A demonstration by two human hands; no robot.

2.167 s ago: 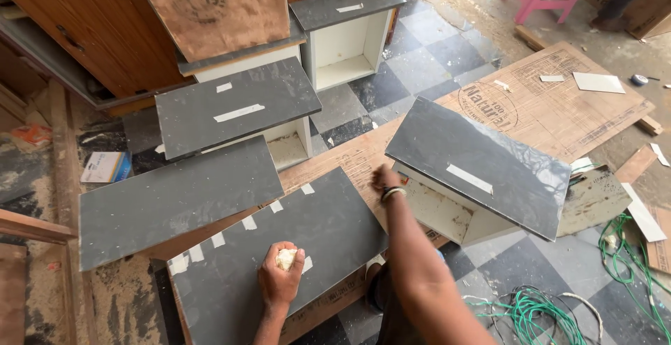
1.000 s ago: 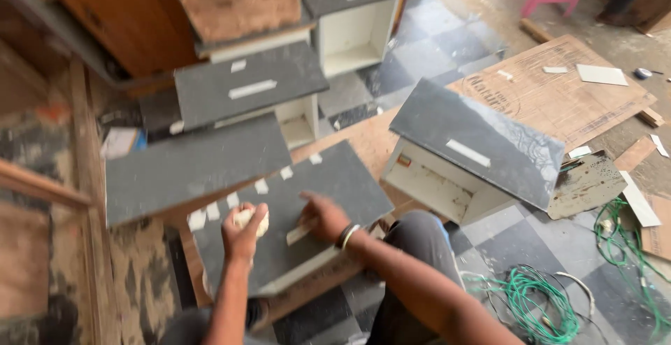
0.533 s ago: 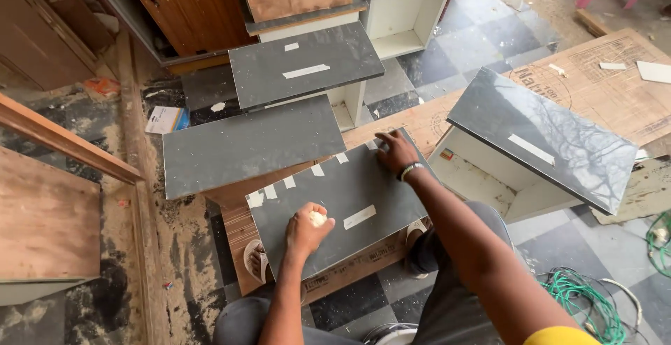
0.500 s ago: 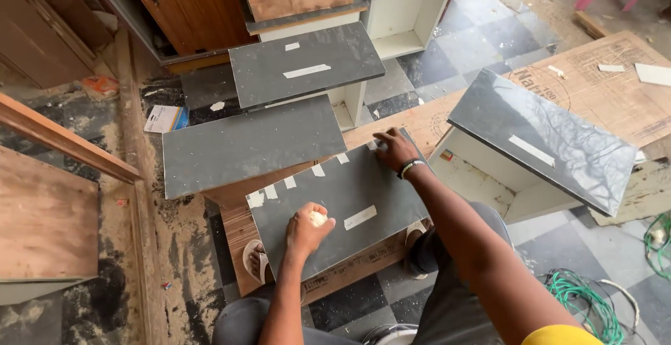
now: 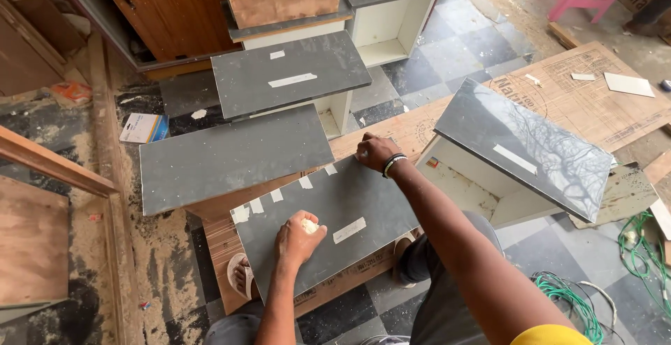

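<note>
My left hand (image 5: pixel 297 236) is curled tight around a small pale lump (image 5: pixel 308 226), and its grip presses down on the grey panel (image 5: pixel 335 205). The panel lies flat on a brown board (image 5: pixel 224 240) over the floor, with white tape strips (image 5: pixel 349 230) on it. My right hand (image 5: pixel 376 153) rests on the panel's far edge, fingers bent.
</note>
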